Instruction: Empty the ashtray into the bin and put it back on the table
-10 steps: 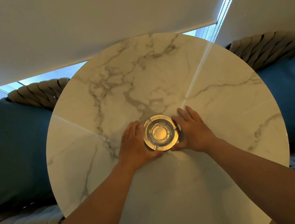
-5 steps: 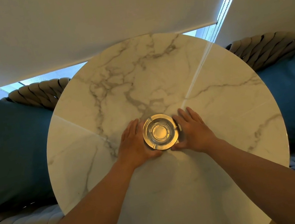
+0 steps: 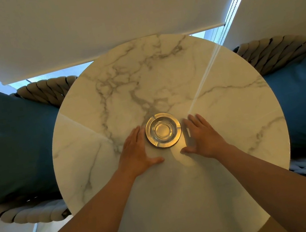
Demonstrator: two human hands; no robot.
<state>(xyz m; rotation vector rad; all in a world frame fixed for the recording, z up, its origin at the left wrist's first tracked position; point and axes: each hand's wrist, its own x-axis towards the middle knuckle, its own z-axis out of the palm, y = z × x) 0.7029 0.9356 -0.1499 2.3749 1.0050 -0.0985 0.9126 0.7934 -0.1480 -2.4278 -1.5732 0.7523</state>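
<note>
Ashtray [image 3: 163, 130], one, round glass with a metallic rim, standing upright near the centre of round white marble table [image 3: 221, 124], bowl apparently clear. Left hand [image 3: 137, 155] flat just beside it on one side, fingertips at the rim, contact uncertain; right hand [image 3: 203, 137] flat on the other side, narrowly apart. Fingers of both spread and released, grasping nothing. Two teal cushions [image 3: 15, 140] on woven rope seating [image 3: 49, 89] flanking the table. Pale roller blinds [image 3: 89, 14] behind, daylight beneath.
</note>
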